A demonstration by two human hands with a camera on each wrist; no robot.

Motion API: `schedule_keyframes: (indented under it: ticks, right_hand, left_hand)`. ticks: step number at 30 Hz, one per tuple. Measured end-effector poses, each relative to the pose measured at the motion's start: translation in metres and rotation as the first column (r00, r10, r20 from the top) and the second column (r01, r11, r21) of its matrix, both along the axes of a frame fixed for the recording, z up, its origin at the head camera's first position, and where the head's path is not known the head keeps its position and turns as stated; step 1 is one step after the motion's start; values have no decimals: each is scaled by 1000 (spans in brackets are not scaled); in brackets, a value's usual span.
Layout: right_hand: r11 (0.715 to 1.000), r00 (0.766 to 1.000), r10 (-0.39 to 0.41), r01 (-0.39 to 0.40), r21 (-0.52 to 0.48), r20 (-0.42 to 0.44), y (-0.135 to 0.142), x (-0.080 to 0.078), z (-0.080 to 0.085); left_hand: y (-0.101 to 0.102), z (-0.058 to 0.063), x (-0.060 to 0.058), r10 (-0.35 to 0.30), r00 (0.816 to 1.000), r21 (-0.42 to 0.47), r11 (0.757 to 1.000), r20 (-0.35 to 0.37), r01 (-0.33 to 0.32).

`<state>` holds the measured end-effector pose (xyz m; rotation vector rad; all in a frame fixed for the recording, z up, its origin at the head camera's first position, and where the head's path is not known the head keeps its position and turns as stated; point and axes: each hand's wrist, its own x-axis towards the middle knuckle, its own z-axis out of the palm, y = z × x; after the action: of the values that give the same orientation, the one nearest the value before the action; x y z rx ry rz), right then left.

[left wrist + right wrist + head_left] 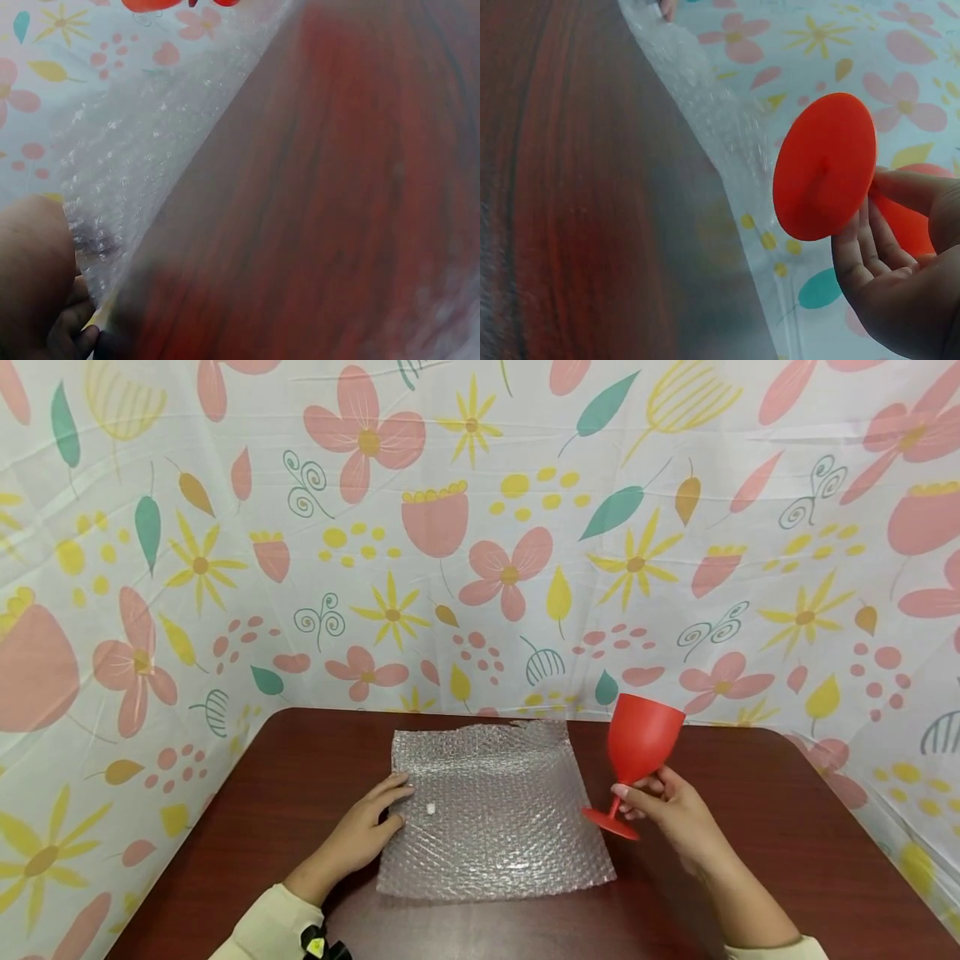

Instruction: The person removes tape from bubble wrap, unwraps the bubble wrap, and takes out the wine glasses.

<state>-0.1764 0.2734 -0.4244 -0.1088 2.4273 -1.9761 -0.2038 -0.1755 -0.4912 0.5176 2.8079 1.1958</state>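
Note:
A red goblet [645,735] is in my right hand [678,818], which pinches it by the stem between thumb and fingers. It leans a little, bowl up, above the right side of the bubble wrap [491,827]. In the right wrist view the underside of its round foot [825,169] faces the camera, and the bowl is partly hidden behind the fingers. The bubble wrap lies spread over the middle of the table. My left hand [363,831] rests on its left edge, fingertips on top of the sheet. A small white bit [431,808] lies near those fingertips.
The dark red-brown wooden table [780,827] has rounded far corners. Behind it and at both sides hangs a white cloth [525,635] printed with flowers and leaves. A black band with a yellow mark [315,941] sits at the left sleeve.

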Motion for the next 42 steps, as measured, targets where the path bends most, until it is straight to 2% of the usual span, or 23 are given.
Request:
schedule_keyframes:
  ticks: [6, 12, 17, 20, 27, 34, 42]
  right_hand:
    - [999, 998, -52, 52, -5, -39, 4, -2, 3]
    - [997, 994, -62, 58, -42, -93, 7, -5, 3]
    - [991, 986, -100, 111, 77, -137, 9, -8, -3]
    - [980, 983, -118, 138, 141, -141, 12, -12, -9]
    - [968, 981, -147, 169, 186, -128, 19, -21, -25]
    - [968, 980, -164, 182, 173, -117, 20, -24, -36]
    - [973, 982, -169, 179, 145, -84, 23, -27, -42]
  left_hand:
    - [-1, 0, -1, 6, 1000, 18, 1000, 12, -6]
    - [-2, -2, -2, 4, 1000, 68, 998, 1, -4]
    - [-3, -6, -5, 19, 1000, 132, 991, -15, -17]
    - [-4, -7, -7, 30, 999, 148, 989, -35, -25]
    - [-4, -10, -7, 39, 997, 175, 984, -68, -27]
    - [-4, -13, -6, 33, 998, 206, 978, -51, -22]
    - [-6, -12, -7, 32, 998, 195, 981, -61, -20]
